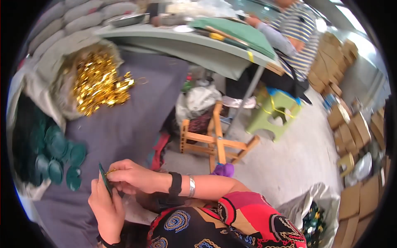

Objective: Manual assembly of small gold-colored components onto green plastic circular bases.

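Note:
My left hand grips a thin dark green disc, seen nearly edge-on, with fingers and thumb around its lower part. My right hand is closed at the disc's upper right side, pinching a small gold-coloured piece against it; the fingertips partly hide this piece. Left of my hands, several dark green round pieces lie at the mouth of a sack. Farther off, a heap of shiny gold-coloured pieces spills from another sack onto a dark grey cloth.
A long table bears a green cushion. Behind it, a person in a striped top sits near a green stool. A wooden folding frame stands ahead. Cardboard boxes line the right; a whitish sack holds green-and-gold pieces.

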Motion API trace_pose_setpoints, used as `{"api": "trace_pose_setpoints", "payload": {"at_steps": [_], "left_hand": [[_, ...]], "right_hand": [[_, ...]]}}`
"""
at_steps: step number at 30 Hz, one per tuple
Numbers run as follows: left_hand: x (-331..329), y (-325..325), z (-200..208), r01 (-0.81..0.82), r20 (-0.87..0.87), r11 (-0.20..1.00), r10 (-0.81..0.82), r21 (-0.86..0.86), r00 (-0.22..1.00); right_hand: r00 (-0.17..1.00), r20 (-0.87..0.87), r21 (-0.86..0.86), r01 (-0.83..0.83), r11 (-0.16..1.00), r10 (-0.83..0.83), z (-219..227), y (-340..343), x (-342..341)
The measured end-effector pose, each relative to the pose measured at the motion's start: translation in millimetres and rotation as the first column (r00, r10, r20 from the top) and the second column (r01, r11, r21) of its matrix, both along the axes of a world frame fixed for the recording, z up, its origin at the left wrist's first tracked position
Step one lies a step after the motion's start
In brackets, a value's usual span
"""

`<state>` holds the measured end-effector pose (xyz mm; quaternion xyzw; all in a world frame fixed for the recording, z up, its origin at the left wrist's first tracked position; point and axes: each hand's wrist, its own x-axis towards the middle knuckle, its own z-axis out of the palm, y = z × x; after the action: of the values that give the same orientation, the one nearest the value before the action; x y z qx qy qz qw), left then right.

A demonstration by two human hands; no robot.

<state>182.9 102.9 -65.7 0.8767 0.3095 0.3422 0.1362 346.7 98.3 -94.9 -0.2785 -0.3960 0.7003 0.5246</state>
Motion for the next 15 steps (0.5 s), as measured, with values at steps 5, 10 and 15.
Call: {"api": "trace_pose_setpoints", "payload": {"at_steps": [5,10,15], "left_hand": [[25,12,11,0.073,0.156,0.986,-0.050,-0.150,0.987],[40,26,-8,-0.069,-0.004,0.994,0.069,-0.088,0.998],[16,44,-18,-0.020,-0.151,0.996,0.034,0.092,0.988]], "right_hand": [[0.970,-0.007,-0.005,0.242,0.970,-0.242,7,-23,50],[0.821,-0.296,0.205,0.554,0.807,-0.488,32,-62,114],[0.797,-0.508,0.668,0.603,0.436,-0.326,102,-152,178]]}}
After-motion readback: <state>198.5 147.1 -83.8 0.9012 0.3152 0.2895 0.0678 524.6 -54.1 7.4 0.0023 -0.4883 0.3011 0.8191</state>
